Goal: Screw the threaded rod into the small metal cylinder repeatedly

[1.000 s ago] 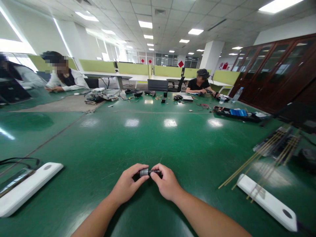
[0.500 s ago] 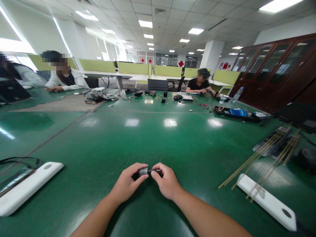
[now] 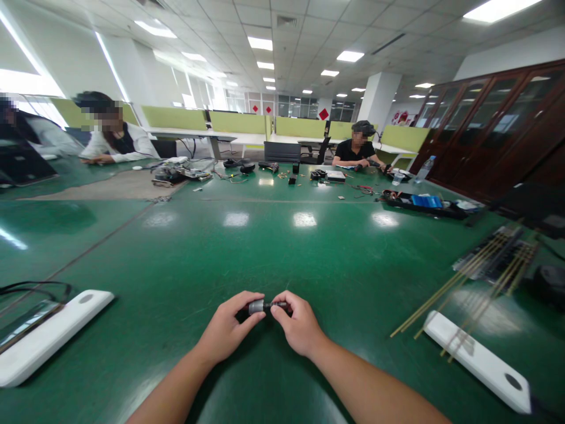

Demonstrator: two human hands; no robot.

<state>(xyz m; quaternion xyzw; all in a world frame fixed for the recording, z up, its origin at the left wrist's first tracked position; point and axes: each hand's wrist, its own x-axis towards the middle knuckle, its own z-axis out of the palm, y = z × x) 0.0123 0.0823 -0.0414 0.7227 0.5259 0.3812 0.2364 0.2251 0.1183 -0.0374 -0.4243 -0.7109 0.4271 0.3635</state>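
Just above the green tabletop (image 3: 265, 253), both of my hands meet around a short cylindrical piece (image 3: 256, 307) with a thick grey body and a thinner, dark, ridged end. My left hand (image 3: 229, 327) is closed on the grey body, thumb below and fingers above. The thin dark end sits pinched between the thumb and fingers of my right hand (image 3: 300, 324). The piece lies level, pointing left to right. Its outer ends are partly covered by my fingers, and its exact kind is too small to make out.
A white bar-shaped block (image 3: 57, 335) lies at the left, a second white block (image 3: 479, 362) at the right under thin wooden sticks (image 3: 459, 277). A black tray (image 3: 419, 203) with blue contents, loose electronics (image 3: 180, 171) and a bottle (image 3: 426, 169) stand farther back. Other people sit across the table.
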